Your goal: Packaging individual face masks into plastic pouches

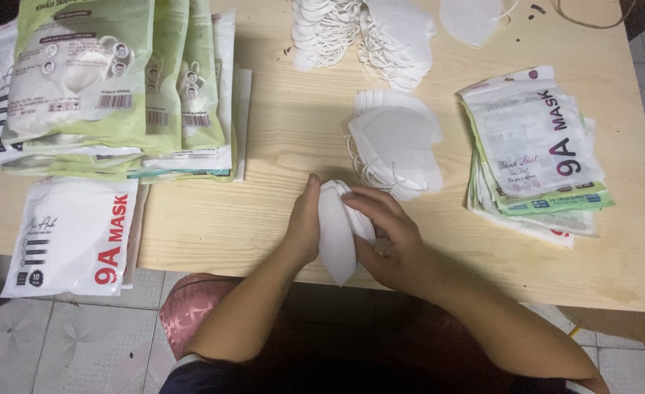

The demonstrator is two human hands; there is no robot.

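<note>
A thin stack of folded white face masks [335, 233] stands on edge at the near side of the wooden table [264, 219], pressed between both my hands. My left hand [304, 222] grips its left face, thumb up along the top. My right hand [388, 237] wraps the right face, fingers curled over the top edge. Just beyond lies a small pile of loose white masks [395, 146] with ear loops trailing toward my hands.
A larger heap of white masks [366, 33] sits at the far edge. Flat empty printed pouches [534, 153] are stacked at right. Filled green-and-white mask packs [110, 80] pile up at left, with one white filled pack [74, 233] overhanging the near-left table edge.
</note>
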